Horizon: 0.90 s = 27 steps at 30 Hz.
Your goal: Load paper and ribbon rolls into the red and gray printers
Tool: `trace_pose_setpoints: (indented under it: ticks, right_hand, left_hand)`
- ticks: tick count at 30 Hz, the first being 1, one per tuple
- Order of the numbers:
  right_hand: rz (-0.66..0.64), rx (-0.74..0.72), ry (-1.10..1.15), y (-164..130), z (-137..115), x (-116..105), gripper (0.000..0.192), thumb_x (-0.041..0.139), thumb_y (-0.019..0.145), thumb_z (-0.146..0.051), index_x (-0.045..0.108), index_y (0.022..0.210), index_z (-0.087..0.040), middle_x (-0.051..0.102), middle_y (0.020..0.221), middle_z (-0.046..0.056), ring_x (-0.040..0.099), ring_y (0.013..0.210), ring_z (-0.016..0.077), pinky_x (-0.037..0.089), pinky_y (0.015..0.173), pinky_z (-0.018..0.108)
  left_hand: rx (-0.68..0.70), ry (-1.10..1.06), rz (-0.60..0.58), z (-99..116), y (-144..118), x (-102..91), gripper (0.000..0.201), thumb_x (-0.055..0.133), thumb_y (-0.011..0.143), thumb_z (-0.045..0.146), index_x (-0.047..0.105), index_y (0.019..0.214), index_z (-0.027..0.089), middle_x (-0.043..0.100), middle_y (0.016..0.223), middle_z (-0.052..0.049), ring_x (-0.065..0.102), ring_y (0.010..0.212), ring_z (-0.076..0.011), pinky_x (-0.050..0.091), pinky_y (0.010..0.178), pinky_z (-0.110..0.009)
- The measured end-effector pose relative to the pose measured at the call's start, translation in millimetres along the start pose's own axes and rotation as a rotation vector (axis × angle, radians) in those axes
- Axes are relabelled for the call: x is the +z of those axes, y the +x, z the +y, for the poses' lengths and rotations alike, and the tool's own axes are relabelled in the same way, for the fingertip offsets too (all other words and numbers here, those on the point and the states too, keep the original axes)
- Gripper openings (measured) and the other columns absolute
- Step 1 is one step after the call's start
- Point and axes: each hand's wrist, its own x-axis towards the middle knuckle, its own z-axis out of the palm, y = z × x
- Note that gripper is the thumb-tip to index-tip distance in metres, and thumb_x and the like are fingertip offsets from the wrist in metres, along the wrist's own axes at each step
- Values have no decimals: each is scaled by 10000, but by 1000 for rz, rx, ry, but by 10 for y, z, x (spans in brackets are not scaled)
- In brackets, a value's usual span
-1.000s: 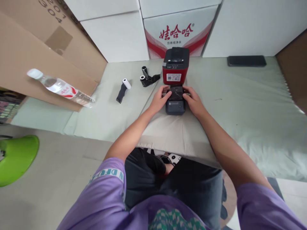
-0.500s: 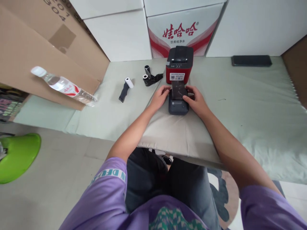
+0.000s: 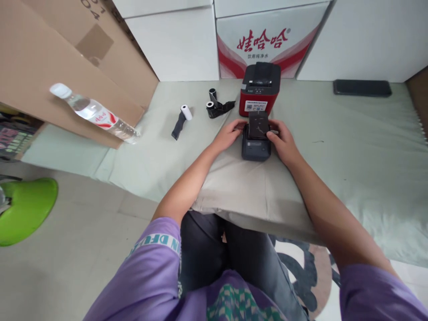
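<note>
A small dark grey printer [image 3: 256, 148] sits on a pale cloth-covered surface [image 3: 351, 151] in front of me, its lid raised. My left hand [image 3: 228, 135] grips its left side. My right hand [image 3: 283, 140] grips the right side, fingers by the lid. Just behind it stands a red and black printer [image 3: 260, 88] with a white label on its front.
Left of the printers lie a white paper roll on a dark strip [image 3: 182, 119] and two dark rolls [image 3: 216, 107]. A water bottle [image 3: 95, 114] leans on a cardboard box [image 3: 50, 67]. White cartons [image 3: 267, 40] line the back, a black phone [image 3: 361, 88] lies at the right, and a green stool [image 3: 23, 209] stands on the floor.
The view has shifted, so everything sits further right in frame. Both hands stay on the small printer, whose lid now stands more upright.
</note>
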Motion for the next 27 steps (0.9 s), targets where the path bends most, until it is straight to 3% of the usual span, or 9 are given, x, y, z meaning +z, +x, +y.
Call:
trace_pose_setpoints:
  ticks: [6,9,14,19,22,27]
  right_hand:
    - [-18,-7,-43,-36,22,2,875,691,851,-826,539,1547,-320,609,1567,143,607,1417,369,575,1174,586]
    - [37,34,-159,-150,-62,107,1111,785,784,-769,372,1686,-267,509,1632,212,597,1417,412,540,1202,646]
    - [133,22,-394,-397,-280,461,1497,953,619,-698,173,1775,-155,478,1581,328,466,1496,572,353,1253,855]
    - [183,-73,-484,-453,-394,660,1458,952,651,-594,133,1797,-220,576,1508,295,576,1373,558,421,1213,836]
    - [183,-51,-476,-425,-457,563,1428,930,658,-537,128,1801,-234,630,1458,266,573,1385,570,425,1198,852]
    - [260,81,-416,-152,-778,114,1475,937,674,-502,53,1812,-188,579,1537,293,422,1537,613,259,1277,891]
  left_hand:
    - [40,22,-43,5,3,-3,453,607,957,168,680,1399,234,758,1480,-96,683,1438,-308,420,1349,-564]
    - [22,3,-16,67,-17,22,418,615,952,152,714,1350,231,775,1441,-97,688,1423,-308,426,1344,-567]
    - [-14,-43,56,142,-38,86,358,626,933,128,759,1240,252,785,1353,-74,695,1387,-313,430,1338,-574]
    - [7,5,73,155,-70,78,411,629,896,95,734,1265,244,749,1414,-89,663,1417,-307,445,1328,-537]
    - [5,37,68,114,-88,53,458,597,885,104,702,1310,238,773,1337,-98,708,1302,-284,513,1253,-520]
    - [-62,-8,99,21,-102,48,466,560,888,127,685,1331,200,777,1198,-101,726,1052,-217,552,1143,-481]
